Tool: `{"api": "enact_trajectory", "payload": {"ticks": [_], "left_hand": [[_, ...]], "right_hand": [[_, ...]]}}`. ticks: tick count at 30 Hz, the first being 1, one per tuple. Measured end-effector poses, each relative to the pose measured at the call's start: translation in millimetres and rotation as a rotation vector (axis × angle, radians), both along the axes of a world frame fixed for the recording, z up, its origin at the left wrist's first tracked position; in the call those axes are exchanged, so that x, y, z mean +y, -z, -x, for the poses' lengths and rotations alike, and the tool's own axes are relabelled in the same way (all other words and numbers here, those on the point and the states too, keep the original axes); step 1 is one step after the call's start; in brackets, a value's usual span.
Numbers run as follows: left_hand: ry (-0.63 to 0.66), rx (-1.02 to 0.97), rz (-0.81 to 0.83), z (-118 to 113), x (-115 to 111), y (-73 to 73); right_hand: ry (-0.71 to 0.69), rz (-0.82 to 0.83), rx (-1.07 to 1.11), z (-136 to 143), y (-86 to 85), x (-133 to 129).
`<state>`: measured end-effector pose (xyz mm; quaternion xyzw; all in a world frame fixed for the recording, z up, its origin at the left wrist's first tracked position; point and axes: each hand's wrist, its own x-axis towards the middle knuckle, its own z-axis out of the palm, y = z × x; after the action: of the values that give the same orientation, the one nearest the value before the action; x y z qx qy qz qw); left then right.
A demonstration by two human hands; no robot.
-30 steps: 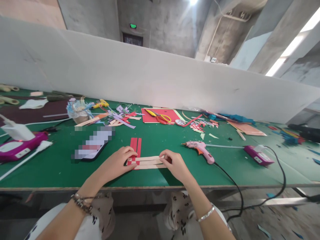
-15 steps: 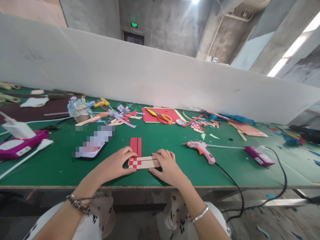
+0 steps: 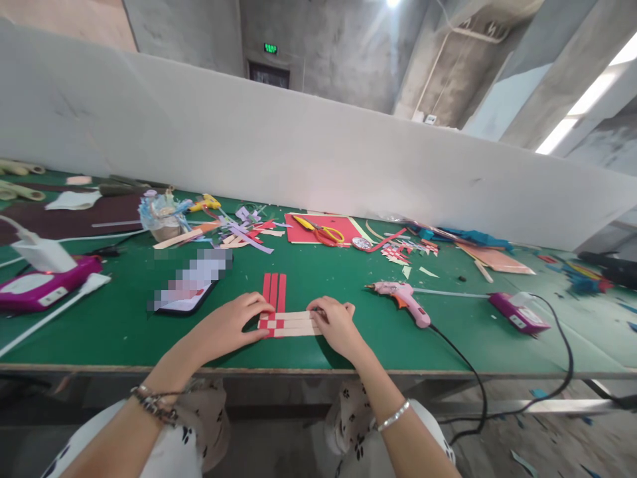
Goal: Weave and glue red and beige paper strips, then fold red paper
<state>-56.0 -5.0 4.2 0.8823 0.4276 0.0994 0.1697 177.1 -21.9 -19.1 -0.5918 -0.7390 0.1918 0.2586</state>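
Red paper strips point away from me and cross cream paper strips that run sideways. Where they cross, a small red and cream checkered weave lies flat near the table's front edge. My left hand grips the weave's left end, thumb at the near side and fingers at the far side. At the right end of the cream strips, my right hand is closed with its fingertips on them; its fingers partly hide the strip ends.
To the right lies a pink glue gun with a cord, beside a purple power strip. A phone is on the left. Behind are yellow-and-red-handled scissors on red paper and paper scraps.
My right hand has drawn its fingers together at the cream strips' right end. The red strips now show as separate, evenly spread strips. My left hand stays at the weave.
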Motion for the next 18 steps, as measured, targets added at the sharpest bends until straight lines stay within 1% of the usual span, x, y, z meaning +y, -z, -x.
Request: {"api": "enact_trajectory", "payload": {"ticks": [4, 6, 9, 12, 15, 18], "left_hand": [[0.008, 0.009, -0.042, 1.7, -0.6, 2.7], [0.007, 0.009, -0.062, 1.3, -2.0, 4.2], [-0.005, 0.0, -0.101, 0.3, -4.9, 7.0], [-0.012, -0.005, -0.144, -0.5, -6.8, 9.4], [-0.011, 0.007, -0.161, -1.2, -6.9, 10.0], [-0.006, 0.012, -0.156, -1.4, -5.7, 10.0]], "right_hand": [[0.02, 0.03, 0.034, -2.4, -1.3, 2.4], [0.034, 0.009, 0.017, -6.1, -3.8, 0.5], [0.048, -0.027, -0.025, -12.6, -9.0, -7.2], [0.069, -0.007, -0.084, -15.9, -12.6, -17.0], [0.083, 0.008, -0.181, -14.4, -12.0, -22.9], [0.054, 0.039, -0.171, -11.7, -9.4, -23.0]]}}
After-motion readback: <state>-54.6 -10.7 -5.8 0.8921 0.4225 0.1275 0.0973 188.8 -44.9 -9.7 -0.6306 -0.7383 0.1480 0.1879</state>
